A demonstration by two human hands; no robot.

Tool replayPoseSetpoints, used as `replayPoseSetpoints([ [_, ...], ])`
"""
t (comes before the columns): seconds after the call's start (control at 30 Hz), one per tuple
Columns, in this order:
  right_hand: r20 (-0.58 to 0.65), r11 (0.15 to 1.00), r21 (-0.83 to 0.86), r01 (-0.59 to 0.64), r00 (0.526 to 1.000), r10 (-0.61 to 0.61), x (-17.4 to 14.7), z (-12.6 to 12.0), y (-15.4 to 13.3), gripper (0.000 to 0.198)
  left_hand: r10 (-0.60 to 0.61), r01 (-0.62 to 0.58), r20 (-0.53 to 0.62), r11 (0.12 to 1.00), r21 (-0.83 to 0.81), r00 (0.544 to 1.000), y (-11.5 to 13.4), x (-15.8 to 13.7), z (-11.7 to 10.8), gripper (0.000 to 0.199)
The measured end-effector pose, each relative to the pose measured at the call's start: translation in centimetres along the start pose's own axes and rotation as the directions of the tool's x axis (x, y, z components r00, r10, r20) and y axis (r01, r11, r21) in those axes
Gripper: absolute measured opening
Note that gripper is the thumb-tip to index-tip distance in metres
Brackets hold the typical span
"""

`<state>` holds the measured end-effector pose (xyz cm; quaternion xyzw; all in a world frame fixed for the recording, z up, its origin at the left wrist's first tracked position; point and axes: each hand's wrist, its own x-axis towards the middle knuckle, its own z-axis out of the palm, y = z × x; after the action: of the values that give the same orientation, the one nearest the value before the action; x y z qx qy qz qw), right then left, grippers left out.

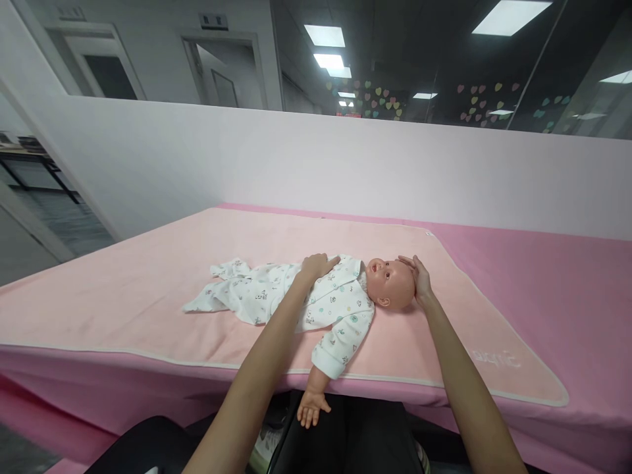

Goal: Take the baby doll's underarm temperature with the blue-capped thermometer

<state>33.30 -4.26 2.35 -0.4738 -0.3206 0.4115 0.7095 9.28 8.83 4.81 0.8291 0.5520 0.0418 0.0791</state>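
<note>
A baby doll (390, 280) lies on its back, its head toward the right and its legs toward the left. It wears a white printed outfit (340, 309) with long sleeves and legs. My left hand (316, 265) rests on the front of the outfit, its fingers stretched toward the doll's collar. At the crown of the doll's head, my right hand (419, 278) touches with fingers extended over the top, not wrapped around it. One doll arm hangs past the near edge, with its small hand (312, 405) above my lap.
Under the doll spreads a peach mat (148, 276) with a light border, on a pink cloth (567, 296). A white partition (345, 164) with a glass upper part rises behind. My legs, in black trousers (365, 434), are below the near edge.
</note>
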Motion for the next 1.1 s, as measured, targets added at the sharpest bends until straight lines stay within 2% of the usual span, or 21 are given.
replayPoseSetpoints([
  [0.1,-0.142,0.998,0.009,0.069,0.988,-0.067,0.8,-0.7,0.3,0.041,-0.002,0.002,-0.007,1.000,-0.009,1.000,-0.1,0.0,0.1,0.063],
  [0.17,-0.157,0.996,-0.005,0.094,0.983,-0.094,0.8,-0.7,0.3,0.041,-0.002,0.002,-0.009,1.000,-0.008,1.000,-0.1,0.1,0.1,0.064],
  [0.27,0.008,0.998,-0.056,-0.014,1.000,0.014,0.0,-0.1,-0.1,0.036,0.000,0.000,-0.004,1.000,-0.004,1.000,-0.1,0.1,0.1,0.065],
  [0.37,0.167,0.983,-0.095,-0.156,0.971,0.170,-1.0,0.6,-0.5,0.037,-0.006,0.006,0.000,1.000,0.001,1.000,-0.1,0.1,0.1,0.066],
  [0.53,0.196,0.981,-0.074,-0.177,0.962,0.188,-1.4,0.8,-0.7,0.038,0.000,-0.001,-0.008,1.000,-0.004,1.000,-0.2,0.2,0.2,0.065],
  [0.63,0.143,0.991,-0.037,-0.127,0.981,0.131,-0.9,0.6,-0.5,0.034,0.002,-0.002,-0.014,1.000,-0.009,1.000,-0.2,0.1,0.2,0.065],
  [0.73,0.025,0.998,-0.019,-0.052,0.998,0.052,-0.1,0.1,-0.1,0.034,0.000,-0.001,-0.022,1.000,-0.013,1.000,-0.1,0.1,0.2,0.065],
  [0.87,-0.132,0.998,-0.012,0.067,0.989,-0.068,0.7,-0.6,0.1,0.037,-0.005,0.005,-0.014,1.000,-0.026,1.000,-0.1,0.2,0.3,0.062],
  [0.93,-0.152,0.995,-0.004,0.104,0.983,-0.103,0.7,-0.7,0.1,0.039,-0.010,0.009,-0.012,0.999,-0.034,1.000,-0.1,0.2,0.3,0.062],
  [1.0,-0.106,0.995,-0.010,0.098,0.989,-0.099,0.4,-0.4,0.0,0.037,-0.009,0.009,-0.011,1.000,-0.030,1.000,-0.1,0.2,0.3,0.063],
  [1.1,0.061,0.999,-0.045,-0.028,0.998,0.030,-0.5,0.3,-0.4,0.033,0.004,-0.004,-0.006,1.000,-0.019,1.000,-0.1,0.1,0.2,0.065],
])
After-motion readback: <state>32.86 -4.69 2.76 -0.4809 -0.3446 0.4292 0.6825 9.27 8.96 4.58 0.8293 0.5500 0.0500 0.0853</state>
